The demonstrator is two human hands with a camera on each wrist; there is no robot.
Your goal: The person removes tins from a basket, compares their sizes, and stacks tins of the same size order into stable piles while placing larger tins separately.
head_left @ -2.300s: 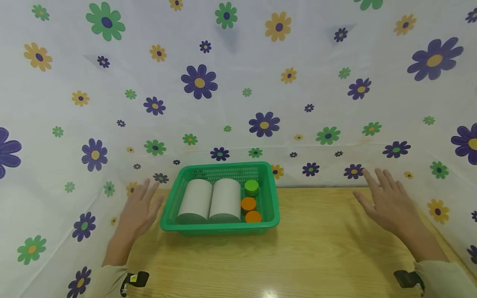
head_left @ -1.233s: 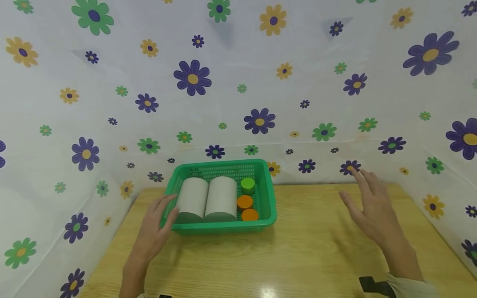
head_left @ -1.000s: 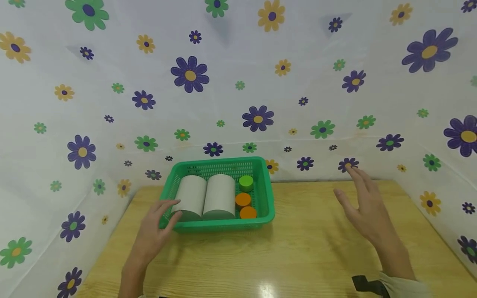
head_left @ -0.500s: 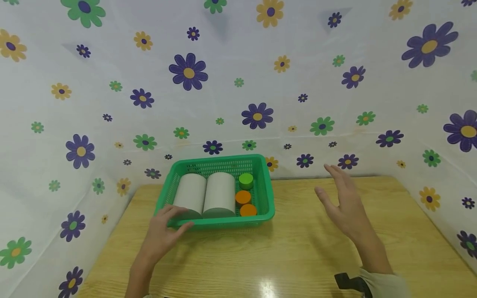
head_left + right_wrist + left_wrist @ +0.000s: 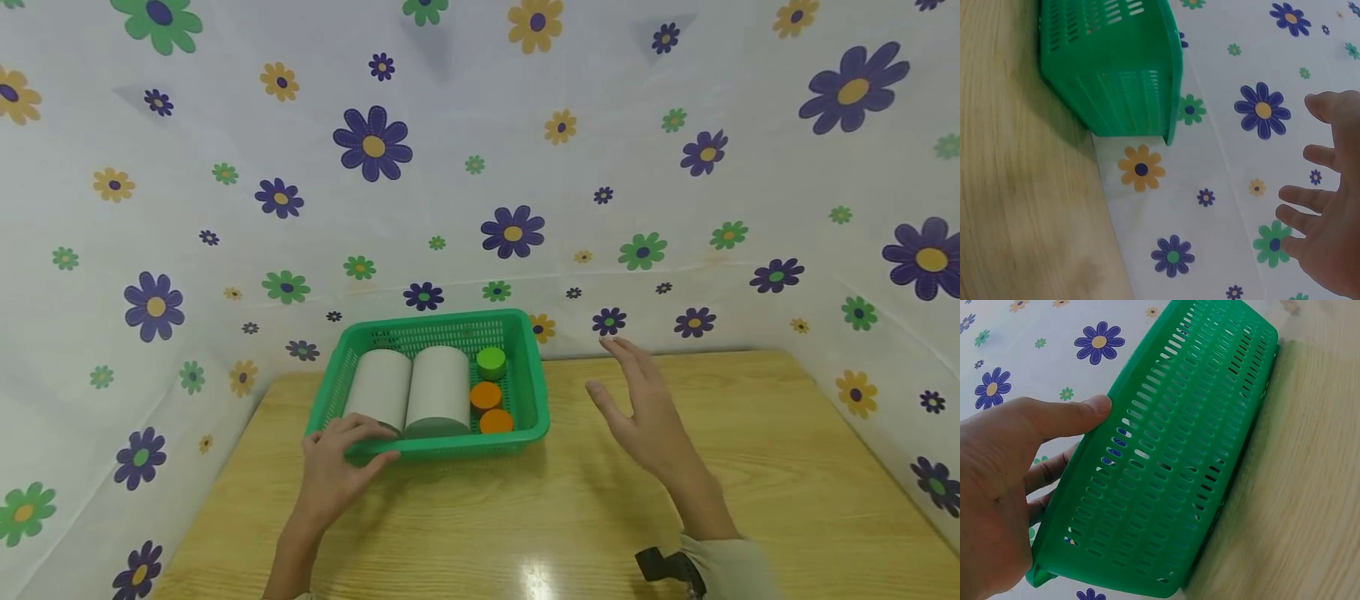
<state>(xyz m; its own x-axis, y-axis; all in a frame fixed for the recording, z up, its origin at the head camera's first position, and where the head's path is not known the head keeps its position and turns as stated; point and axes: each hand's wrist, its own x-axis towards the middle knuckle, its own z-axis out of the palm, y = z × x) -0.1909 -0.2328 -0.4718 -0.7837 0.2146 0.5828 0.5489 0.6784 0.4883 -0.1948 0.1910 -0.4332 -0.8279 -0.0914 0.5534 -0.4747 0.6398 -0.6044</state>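
Observation:
A green plastic basket (image 5: 465, 445) with slotted walls sits on the table. Inside lie two white cylinders (image 5: 439, 390) side by side, and to their right a green round piece (image 5: 491, 363) and two orange round pieces (image 5: 486, 395). My left hand (image 5: 333, 467) holds the basket's rim at its near left corner. In the left wrist view the thumb (image 5: 1094, 407) lies against the outside of the rim, while other fingers pass behind it. To the right of the basket my right hand (image 5: 652, 425) hovers apart from it, fingers spread and holding nothing.
The wooden table (image 5: 780, 467) stretches to the right of and in front of the basket. A white flower-printed cloth (image 5: 450, 200) hangs behind and at both sides, close to the basket's far edge. A dark strap (image 5: 667, 567) circles the right wrist.
My left hand has come in from the left and taken the basket's near left rim. My right hand has moved left, closer to the basket. The view has shifted slightly.

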